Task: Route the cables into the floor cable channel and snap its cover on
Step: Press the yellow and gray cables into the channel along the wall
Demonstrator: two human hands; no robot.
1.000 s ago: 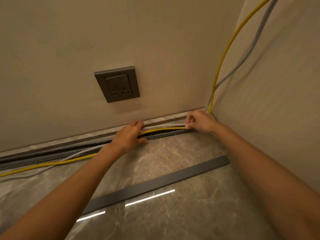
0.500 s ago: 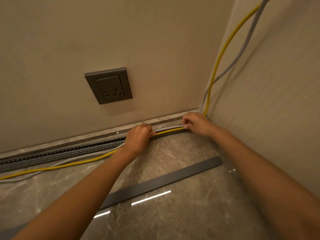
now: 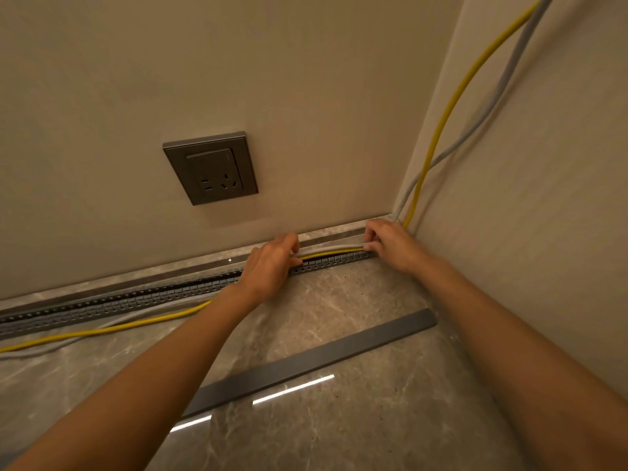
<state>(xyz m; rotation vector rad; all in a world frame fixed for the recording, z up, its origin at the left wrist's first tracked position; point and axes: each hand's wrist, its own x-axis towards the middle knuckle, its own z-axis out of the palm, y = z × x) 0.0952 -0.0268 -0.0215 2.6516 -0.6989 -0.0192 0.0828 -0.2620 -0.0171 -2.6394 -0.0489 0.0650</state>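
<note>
A slotted grey floor cable channel (image 3: 142,300) runs along the base of the back wall. A yellow cable (image 3: 452,110) and a grey cable (image 3: 489,107) come down the right wall into the corner. Between my hands both lie over the channel's open top. My left hand (image 3: 268,266) presses and grips them near the middle. My right hand (image 3: 387,243) pinches them beside the corner. Left of my left hand both cables trail out onto the floor in front of the channel. The dark grey cover strip (image 3: 306,365) lies loose on the floor.
A grey wall socket (image 3: 210,168) sits on the back wall above the channel. The right wall (image 3: 543,232) closes off the corner. The marble floor (image 3: 356,419) is glossy with light reflections. A stone skirting strip (image 3: 119,278) lines the wall foot.
Both hands stayed on the cables near the corner. My left hand shifted slightly along the channel and the grey cable now shows above the yellow one between my hands. The camera moved a little.
</note>
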